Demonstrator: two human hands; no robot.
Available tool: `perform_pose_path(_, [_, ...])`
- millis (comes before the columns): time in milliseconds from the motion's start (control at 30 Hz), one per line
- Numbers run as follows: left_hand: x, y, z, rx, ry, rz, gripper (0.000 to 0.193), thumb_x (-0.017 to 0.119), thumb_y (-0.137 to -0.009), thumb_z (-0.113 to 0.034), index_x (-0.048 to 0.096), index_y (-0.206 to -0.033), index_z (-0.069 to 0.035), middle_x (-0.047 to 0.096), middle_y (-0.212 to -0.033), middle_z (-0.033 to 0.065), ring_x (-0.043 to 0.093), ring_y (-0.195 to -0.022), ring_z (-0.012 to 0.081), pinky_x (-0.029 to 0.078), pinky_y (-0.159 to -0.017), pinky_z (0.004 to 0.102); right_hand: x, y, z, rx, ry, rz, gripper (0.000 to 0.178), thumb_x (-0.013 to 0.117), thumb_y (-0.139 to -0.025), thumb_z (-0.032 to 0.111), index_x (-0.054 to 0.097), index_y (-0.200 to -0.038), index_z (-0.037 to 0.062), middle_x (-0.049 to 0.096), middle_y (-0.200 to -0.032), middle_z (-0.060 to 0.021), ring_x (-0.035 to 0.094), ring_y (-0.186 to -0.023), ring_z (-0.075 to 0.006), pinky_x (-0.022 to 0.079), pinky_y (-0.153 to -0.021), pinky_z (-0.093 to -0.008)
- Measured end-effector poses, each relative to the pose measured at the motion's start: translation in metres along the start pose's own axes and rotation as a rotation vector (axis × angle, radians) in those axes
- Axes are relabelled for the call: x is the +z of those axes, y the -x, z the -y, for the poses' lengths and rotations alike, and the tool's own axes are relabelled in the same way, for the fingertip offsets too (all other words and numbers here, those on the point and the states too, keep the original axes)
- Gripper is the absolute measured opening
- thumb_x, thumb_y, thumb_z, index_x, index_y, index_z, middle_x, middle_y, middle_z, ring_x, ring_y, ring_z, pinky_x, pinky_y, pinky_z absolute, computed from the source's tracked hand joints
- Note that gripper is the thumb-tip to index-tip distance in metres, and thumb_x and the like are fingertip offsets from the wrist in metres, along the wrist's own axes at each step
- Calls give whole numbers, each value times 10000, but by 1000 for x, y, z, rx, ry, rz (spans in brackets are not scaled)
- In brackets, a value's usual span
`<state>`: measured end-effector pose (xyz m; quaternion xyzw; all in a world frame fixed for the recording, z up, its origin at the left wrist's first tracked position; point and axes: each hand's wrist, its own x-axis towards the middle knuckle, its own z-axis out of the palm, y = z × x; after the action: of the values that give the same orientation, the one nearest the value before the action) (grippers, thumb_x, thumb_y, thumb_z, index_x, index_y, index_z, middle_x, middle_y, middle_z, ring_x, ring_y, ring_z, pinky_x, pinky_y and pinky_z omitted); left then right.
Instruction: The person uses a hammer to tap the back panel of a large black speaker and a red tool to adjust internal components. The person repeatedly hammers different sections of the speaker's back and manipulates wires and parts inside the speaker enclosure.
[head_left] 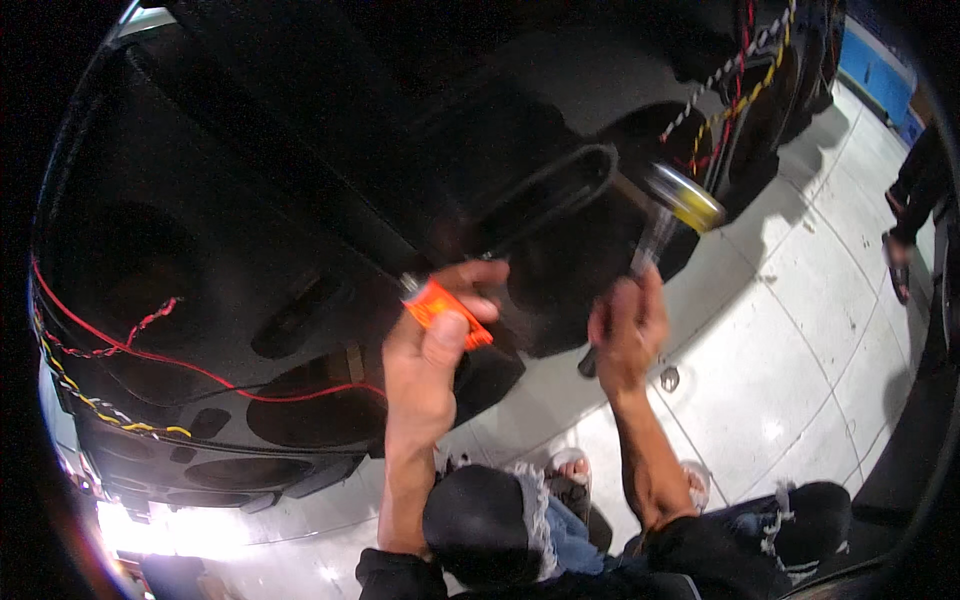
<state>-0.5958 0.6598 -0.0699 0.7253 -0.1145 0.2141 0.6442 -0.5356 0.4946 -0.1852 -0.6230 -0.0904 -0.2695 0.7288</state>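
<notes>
My left hand (425,365) is closed on a flat, bright orange piece (447,312) with a small metal-looking end; its exact kind is unclear. That end meets or nearly meets the edge of a black panel. My right hand (630,325) grips a hammer (655,240) by its handle. The hammer's head is raised, shiny with a yellow band, and smeared by motion. Before both hands stands a big black speaker cabinet (330,130) with dark round and long slot openings.
Red, yellow and white-striped wires (740,90) hang at the upper right. A red wire (210,370) and more twisted wires lie at the left. White floor tiles (790,330) spread to the right. Another person's sandalled foot (897,265) is at the right edge. My ripped-jeans knees are below.
</notes>
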Motion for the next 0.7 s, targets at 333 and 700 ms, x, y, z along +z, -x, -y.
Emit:
perform_pose_path(333, [3, -4, -7, 9, 18, 11, 397, 483, -1001, -375, 640, -988, -10, 580, -1225, 240, 566, -1158, 320, 472, -948, 411, 16, -22, 10, 5, -50, 283, 423, 405, -1056, 260, 346, -1403, 24, 479, -617, -38, 435, -501, -92, 359, -439, -238])
perform_pose_path(700, [-41, 22, -21, 206, 87, -305, 366, 396, -1033, -335, 578, -1034, -18, 567, -1150, 213, 599, -1070, 323, 537, -754, 380, 51, 5, 38, -124, 47, 387, 208, 505, -941, 97, 523, -750, 16, 523, -584, -79, 422, -474, -128, 345, -460, -255])
